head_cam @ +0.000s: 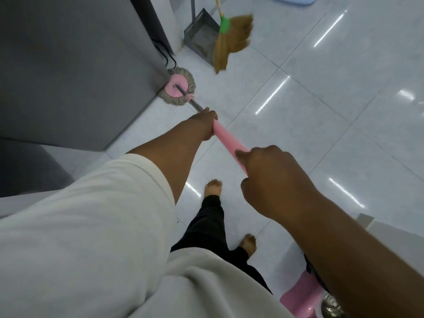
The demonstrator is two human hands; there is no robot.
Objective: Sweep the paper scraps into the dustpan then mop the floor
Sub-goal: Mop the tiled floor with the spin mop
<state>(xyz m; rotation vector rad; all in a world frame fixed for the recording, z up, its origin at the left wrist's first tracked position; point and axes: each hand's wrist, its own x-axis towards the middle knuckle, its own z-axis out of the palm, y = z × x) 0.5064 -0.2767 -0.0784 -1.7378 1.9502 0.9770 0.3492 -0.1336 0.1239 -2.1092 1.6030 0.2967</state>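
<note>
A pink mop handle [226,140] runs between both my hands. My left hand [206,123] grips it further down, near the bare metal shaft. My right hand [270,180] grips its upper end. The round mop head [177,89], pink on top with grey fringe, lies flat on the white tiled floor [321,111] against the corner of a grey cabinet [68,65]. A grey dustpan [202,35] stands at the back, with a straw broom [231,40] with a green collar propped in front of it. No paper scraps show on the floor.
A black cable [168,59] trails on the floor behind the cabinet corner. My bare feet [213,188] stand on the tiles below the hands. A pink mop bucket [305,297] sits at the lower right. A light blue object [293,0] lies at the top edge.
</note>
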